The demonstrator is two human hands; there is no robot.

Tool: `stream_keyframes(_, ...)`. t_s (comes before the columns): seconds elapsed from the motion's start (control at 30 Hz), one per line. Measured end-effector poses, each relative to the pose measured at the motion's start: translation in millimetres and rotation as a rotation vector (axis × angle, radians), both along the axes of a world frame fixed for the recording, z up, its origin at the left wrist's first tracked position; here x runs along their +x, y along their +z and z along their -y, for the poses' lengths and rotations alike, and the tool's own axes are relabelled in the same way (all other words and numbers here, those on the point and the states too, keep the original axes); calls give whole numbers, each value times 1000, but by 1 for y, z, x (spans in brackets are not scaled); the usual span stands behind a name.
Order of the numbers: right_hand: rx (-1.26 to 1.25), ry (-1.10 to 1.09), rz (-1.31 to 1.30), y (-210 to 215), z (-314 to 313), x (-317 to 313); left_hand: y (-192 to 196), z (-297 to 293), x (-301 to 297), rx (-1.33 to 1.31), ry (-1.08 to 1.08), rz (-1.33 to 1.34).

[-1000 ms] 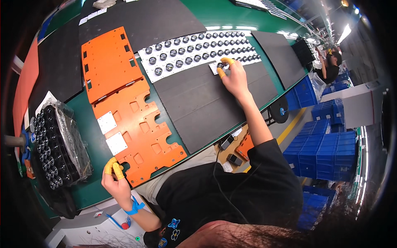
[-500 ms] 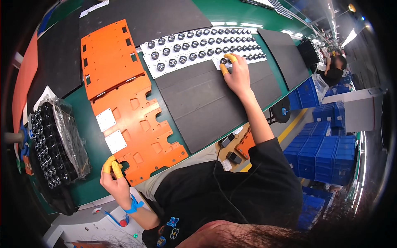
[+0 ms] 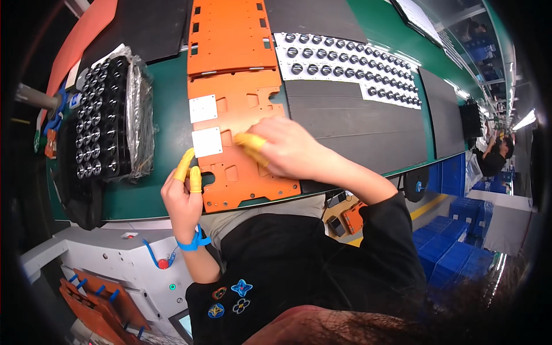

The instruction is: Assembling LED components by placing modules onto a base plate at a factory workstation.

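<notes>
An orange fixture plate lies before me on the green bench, its hinged orange upper panel lying folded back. Two white square boards sit along its left side. My left hand, with yellow finger cots and a blue wrist strap, is by the lower board's left edge. Its forefinger and thumb are apart, with nothing visible between them. My right hand, also in yellow finger cots, is over the plate just right of that board. Motion blurs its fingertips, and I cannot tell whether they hold anything.
White panels carrying rows of black round lens parts lie on dark mats to the right. A black tray of shiny round parts in clear wrap stands left. Blue crates and another person are at far right.
My right hand has come from the lens panels back to the orange plate. My left finger and thumb have spread beside the lower board. The whole view has turned and shifted.
</notes>
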State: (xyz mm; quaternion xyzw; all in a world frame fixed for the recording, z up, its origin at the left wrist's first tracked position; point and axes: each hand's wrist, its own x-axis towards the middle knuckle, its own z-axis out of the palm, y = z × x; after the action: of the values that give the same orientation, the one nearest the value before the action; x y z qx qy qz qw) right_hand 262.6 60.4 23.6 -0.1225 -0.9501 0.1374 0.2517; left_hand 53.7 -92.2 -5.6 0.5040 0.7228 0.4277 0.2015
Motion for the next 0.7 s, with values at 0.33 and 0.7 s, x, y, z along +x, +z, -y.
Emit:
stream_keyframes(0.33,64,123,174,-8,1,-86,-13,4,-3,164,107,198)
stream_keyframes(0.7,-150,-113,-173,11,14,-32,-12,5,-4,142,53,179)
